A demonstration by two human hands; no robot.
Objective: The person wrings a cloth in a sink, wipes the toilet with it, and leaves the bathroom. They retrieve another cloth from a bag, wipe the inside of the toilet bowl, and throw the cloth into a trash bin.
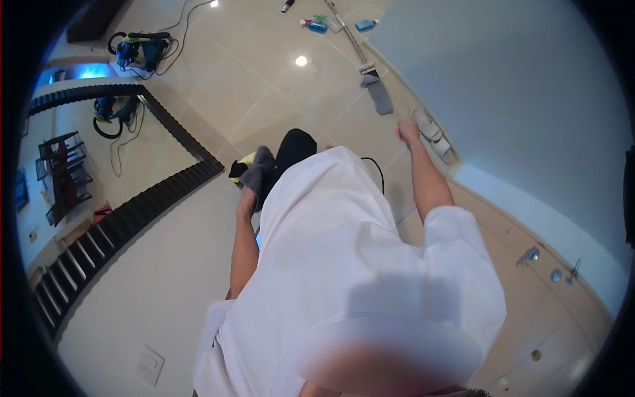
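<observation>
My left hand (249,192) is down by the wall, with a grey cloth (259,169) over its fingers. The cloth hides most of the hand, which seems closed on it. Beside the cloth lies a yellow and black item (239,168), partly covered, whose kind I cannot make out. A black shape (296,147), perhaps my trouser leg, shows in front of my white shirt. My right hand (408,132) hangs forward with its fingers curled in, and nothing shows in it. Close to it are pale slippers (433,135) and a mop with a grey pad (378,94).
Blue spray bottles (313,26) lie on the tiled floor (231,73) near the mop pole. A vacuum cleaner (142,51) with a trailing cord stands far left. A black-framed mirror (178,135) lines the left wall, and a door with a handle (531,255) is at right.
</observation>
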